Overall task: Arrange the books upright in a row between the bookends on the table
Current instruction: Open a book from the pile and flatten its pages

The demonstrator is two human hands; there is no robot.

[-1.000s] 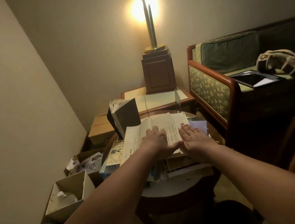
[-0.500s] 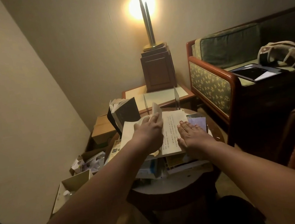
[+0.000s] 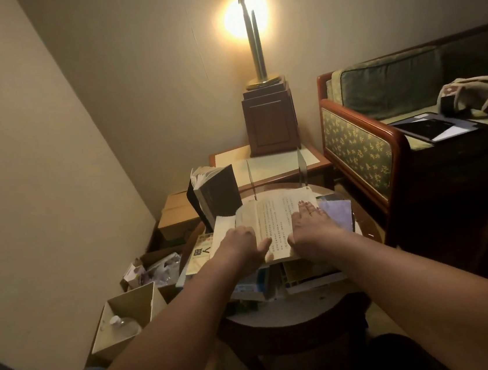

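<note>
Leftward, 做人 cover (image 3: 200, 258), left hand (image 3: 240, 244), right hand (image 3: 311, 225) on open book (image 3: 274, 211)

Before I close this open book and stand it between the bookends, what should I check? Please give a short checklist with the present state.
1. Book closed: not ok, the open pale-paged book lies open on the pile of flat books.
2. Right page held down: ok, the right hand lies flat on it.
3. Grip on the left pages: cannot tell, the fingers of the left hand are hidden.
4. Gap free: ok, nothing stands between the clear plastic bookends.
5. Row started: not ok, the dark-covered book stands outside, left of the bookends.
</note>
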